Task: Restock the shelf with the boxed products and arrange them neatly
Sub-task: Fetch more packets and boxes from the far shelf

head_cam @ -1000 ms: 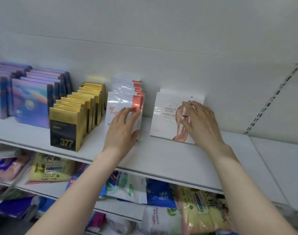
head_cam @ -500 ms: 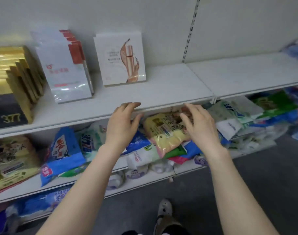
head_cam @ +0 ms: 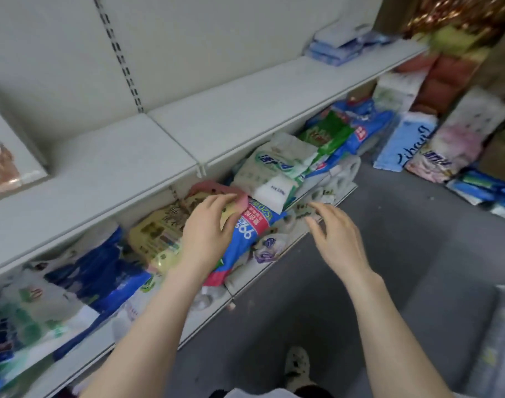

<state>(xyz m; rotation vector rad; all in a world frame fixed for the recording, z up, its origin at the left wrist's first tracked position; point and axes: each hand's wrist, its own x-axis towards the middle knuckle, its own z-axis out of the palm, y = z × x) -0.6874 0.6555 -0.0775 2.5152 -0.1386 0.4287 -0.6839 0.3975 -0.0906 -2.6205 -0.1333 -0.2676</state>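
White shelf [head_cam: 245,110] runs across in front of you, mostly bare, with a grey floor [head_cam: 403,254] below it. Under it sits a row of soft bags [head_cam: 274,173]. One boxed product [head_cam: 4,156] stands far left on the shelf — well away from your hands. Your left hand [head_cam: 208,234] hangs over the bags, fingers loose, holding nothing. Your right hand [head_cam: 340,239] is spread — empty too

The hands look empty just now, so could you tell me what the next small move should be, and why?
Probably turn right and reach down for more stock. Both the left hand and right hand are open and hold nothing, the upper shelf has a long bare stretch, and only one white box shows at its left edge.
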